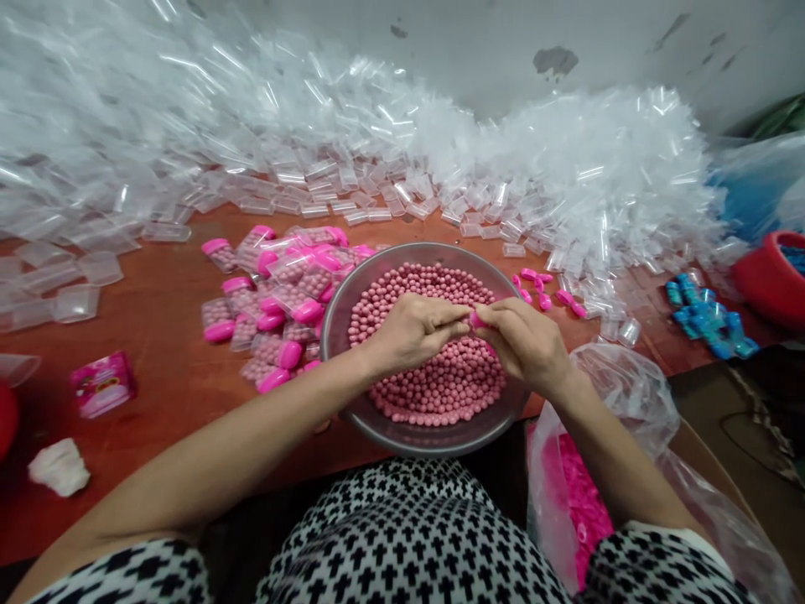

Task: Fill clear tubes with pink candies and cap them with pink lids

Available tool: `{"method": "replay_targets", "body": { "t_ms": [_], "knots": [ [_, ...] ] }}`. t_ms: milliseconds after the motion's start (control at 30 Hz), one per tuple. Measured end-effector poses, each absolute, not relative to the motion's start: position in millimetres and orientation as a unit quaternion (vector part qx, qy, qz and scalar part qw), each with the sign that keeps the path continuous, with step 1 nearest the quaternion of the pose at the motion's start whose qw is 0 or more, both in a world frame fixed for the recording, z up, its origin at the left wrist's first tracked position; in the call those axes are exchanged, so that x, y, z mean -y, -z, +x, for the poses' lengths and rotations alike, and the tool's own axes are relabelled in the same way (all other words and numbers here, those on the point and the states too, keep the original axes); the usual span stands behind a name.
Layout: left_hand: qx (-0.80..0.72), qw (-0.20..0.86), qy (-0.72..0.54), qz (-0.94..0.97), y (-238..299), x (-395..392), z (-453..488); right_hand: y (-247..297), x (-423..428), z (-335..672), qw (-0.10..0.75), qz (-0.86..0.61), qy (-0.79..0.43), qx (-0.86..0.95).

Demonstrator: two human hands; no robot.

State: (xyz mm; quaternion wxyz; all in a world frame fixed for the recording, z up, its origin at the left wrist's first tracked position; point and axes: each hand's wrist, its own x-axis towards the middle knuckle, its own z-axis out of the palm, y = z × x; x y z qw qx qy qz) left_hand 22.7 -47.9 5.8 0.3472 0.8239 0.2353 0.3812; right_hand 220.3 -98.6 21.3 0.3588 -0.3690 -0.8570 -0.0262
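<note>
A grey bowl full of round pink beads stands in front of me. Above the beads my two hands meet fingertip to fingertip. My right hand is closed with a small pink cap pinched between thumb and fingers. The fingers of my left hand are pressed together right against that cap; whatever they grip is hidden behind them. Left of the bowl lies a pile of clear containers filled with pink beads and topped with pink caps. Several loose pink caps lie right of the bowl.
Clear plastic tubes are heaped along the back wall. On the right are blue-filled containers, a red tub and a plastic bag of pink pieces. A pink packet and white crumpled lump lie left on the red-brown table.
</note>
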Motion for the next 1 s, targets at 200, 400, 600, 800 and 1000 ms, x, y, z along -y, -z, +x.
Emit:
{"method": "replay_targets", "body": {
  "t_ms": [200,400,600,800,1000],
  "knots": [
    [-0.271,0.298,-0.394,0.826,-1,42,16,-13,76,214,0.339,-0.349,-0.009,0.874],
    [-0.288,0.554,-0.392,0.676,-5,38,24,-13,75,222,0.436,-0.403,-0.164,0.788],
    [-0.281,0.696,-0.447,0.487,-9,35,29,-11,86,234,0.524,-0.438,-0.448,0.577],
    [-0.270,0.633,-0.432,0.582,-9,36,26,-11,80,225,0.545,-0.406,-0.555,0.480],
    [-0.251,0.535,-0.417,0.690,-9,36,23,-23,73,216,0.405,-0.392,-0.713,0.418]
  ]
}}
